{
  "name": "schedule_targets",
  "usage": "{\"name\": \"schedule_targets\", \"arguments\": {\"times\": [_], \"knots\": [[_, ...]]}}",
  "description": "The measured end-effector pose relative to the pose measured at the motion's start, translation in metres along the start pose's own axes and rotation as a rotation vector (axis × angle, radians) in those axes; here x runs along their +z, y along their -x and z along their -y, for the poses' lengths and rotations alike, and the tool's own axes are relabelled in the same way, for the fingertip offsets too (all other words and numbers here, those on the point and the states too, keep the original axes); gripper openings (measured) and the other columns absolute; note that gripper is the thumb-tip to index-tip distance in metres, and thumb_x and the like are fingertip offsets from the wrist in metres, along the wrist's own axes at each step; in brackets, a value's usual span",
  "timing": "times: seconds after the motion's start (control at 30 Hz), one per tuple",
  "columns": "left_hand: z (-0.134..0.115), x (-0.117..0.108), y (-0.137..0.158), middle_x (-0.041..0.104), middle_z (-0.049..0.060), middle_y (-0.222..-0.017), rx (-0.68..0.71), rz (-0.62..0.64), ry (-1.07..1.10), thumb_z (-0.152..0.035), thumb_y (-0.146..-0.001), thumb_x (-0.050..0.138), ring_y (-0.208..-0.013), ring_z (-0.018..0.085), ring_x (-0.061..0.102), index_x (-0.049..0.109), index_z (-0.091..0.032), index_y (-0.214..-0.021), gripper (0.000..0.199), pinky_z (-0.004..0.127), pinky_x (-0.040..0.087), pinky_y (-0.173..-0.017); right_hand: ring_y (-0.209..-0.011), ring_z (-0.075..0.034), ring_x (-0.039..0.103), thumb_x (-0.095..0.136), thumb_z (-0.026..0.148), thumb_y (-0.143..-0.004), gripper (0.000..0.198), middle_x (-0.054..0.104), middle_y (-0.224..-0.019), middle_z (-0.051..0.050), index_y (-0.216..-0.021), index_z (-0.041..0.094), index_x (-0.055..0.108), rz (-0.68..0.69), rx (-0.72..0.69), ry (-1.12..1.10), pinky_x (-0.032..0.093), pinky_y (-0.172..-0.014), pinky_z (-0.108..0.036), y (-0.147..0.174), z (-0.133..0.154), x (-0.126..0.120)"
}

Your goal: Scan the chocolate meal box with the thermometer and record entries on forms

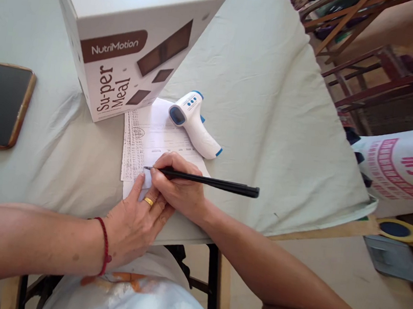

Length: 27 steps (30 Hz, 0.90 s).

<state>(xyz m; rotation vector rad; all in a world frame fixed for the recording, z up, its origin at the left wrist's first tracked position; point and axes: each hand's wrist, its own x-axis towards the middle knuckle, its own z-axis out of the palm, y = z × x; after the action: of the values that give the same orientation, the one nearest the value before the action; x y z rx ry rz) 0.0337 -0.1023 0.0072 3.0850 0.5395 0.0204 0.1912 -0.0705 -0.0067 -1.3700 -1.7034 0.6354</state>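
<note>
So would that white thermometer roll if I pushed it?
The white thermometer probably wouldn't roll far: its angled handle should stop it. It's likely stiff rather than squishy, since it looks like hard plastic.

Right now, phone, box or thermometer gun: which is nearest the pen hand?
The white, blue-trimmed thermometer gun, lying just beyond the right hand. The NutriMotion box stands farther away; the phone lies well off to the left.
</note>
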Motion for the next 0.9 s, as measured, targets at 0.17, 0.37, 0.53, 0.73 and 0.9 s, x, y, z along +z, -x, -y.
{"name": "schedule_targets", "arguments": {"times": [0.17,0.37,0.53,0.73,0.9], "knots": [[0.000,0.000,0.001,0.059,0.019,-0.146,0.003,-0.002,-0.008,-0.036,-0.099,0.051,-0.138,0.037,0.053,0.055,-0.008,-0.146,0.055,0.062,0.044,-0.113,-0.049,-0.009,0.045,0.053,0.012,-0.072,0.015,0.052,-0.055,0.006,-0.064,0.023,0.048,-0.004,-0.013,-0.009,0.039,-0.049,-0.024,0.000,0.000,0.000],[0.001,0.002,0.001,0.052,0.021,-0.151,-0.004,0.010,0.000,-0.040,-0.097,0.054,-0.143,0.040,0.046,0.054,-0.008,-0.147,0.059,0.064,0.042,-0.112,-0.056,-0.012,0.051,0.057,0.014,-0.078,0.013,0.057,-0.061,0.004,-0.070,0.024,0.054,-0.071,0.009,-0.037,0.046,-0.054,-0.026,-0.001,-0.004,-0.002],[0.002,0.000,0.001,0.045,0.024,-0.156,-0.001,0.009,-0.012,-0.062,-0.087,0.068,-0.144,0.043,0.043,0.053,-0.009,-0.147,0.081,0.062,0.042,-0.111,-0.079,-0.016,0.066,0.056,0.018,-0.092,0.014,0.069,-0.086,-0.003,-0.095,0.025,0.067,-0.113,-0.230,0.091,0.057,-0.073,-0.033,-0.010,-0.019,-0.009],[0.036,-0.039,-0.002,0.067,0.005,-0.069,0.006,-0.335,0.225,-0.048,-0.104,0.045,-0.057,0.016,0.061,0.065,-0.015,-0.078,0.047,0.031,0.048,-0.051,-0.105,-0.020,0.068,0.040,0.011,-0.098,0.041,0.068,-0.111,-0.010,-0.127,0.026,0.065,-0.016,-0.369,0.233,0.059,-0.090,-0.038,-0.021,-0.048,-0.016],[0.112,-0.073,0.006,0.065,0.000,-0.107,-0.250,-1.007,0.207,-0.042,-0.103,0.042,-0.110,0.024,0.061,0.060,-0.016,-0.113,0.033,0.050,0.053,-0.094,-0.108,-0.021,0.066,0.041,0.009,-0.096,0.041,0.067,-0.112,-0.011,-0.125,0.026,0.066,-0.037,-0.436,0.283,0.060,-0.090,-0.039,-0.027,-0.049,-0.013]]}}
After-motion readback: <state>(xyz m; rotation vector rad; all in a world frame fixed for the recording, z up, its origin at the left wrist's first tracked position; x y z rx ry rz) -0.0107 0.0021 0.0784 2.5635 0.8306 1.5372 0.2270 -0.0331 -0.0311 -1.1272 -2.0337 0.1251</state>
